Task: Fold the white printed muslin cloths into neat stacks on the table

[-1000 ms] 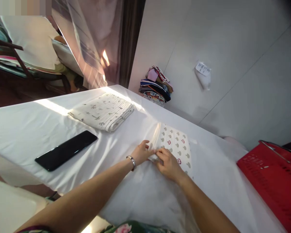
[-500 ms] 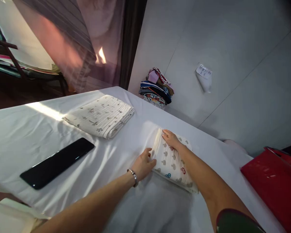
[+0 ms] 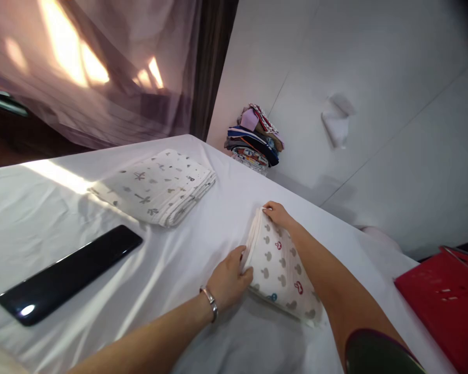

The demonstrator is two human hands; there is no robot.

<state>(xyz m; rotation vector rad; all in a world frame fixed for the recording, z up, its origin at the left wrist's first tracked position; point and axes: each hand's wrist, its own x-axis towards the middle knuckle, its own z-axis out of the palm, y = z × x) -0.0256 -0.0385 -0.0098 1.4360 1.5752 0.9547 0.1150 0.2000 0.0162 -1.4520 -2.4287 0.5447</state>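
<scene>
A folded white cloth (image 3: 283,272) printed with grey, red and blue motifs lies on the white-covered table, its layered edge facing left. My right hand (image 3: 277,214) pinches the far corner of that edge between thumb and fingers, and the top layers look slightly raised there. At the near end of the same edge is my left hand (image 3: 231,278), with a metal bracelet at the wrist. Its thumb rests on top and its fingers curl round the fold. Further left lies a second folded white cloth (image 3: 152,189), with grey plant-like prints; neither hand touches it.
A long glossy black slab (image 3: 72,272) lies on the table (image 3: 101,311) at the left. Beyond the far edge, a stack of folded clothes (image 3: 253,137) stands on the floor near a sheer curtain (image 3: 140,31). A red bag (image 3: 444,296) is at the right.
The view has shifted slightly, and the curtain now covers the chair area at upper left. My left fingers have closed in on the cloth's edge; my right hand now grips its far corner.
</scene>
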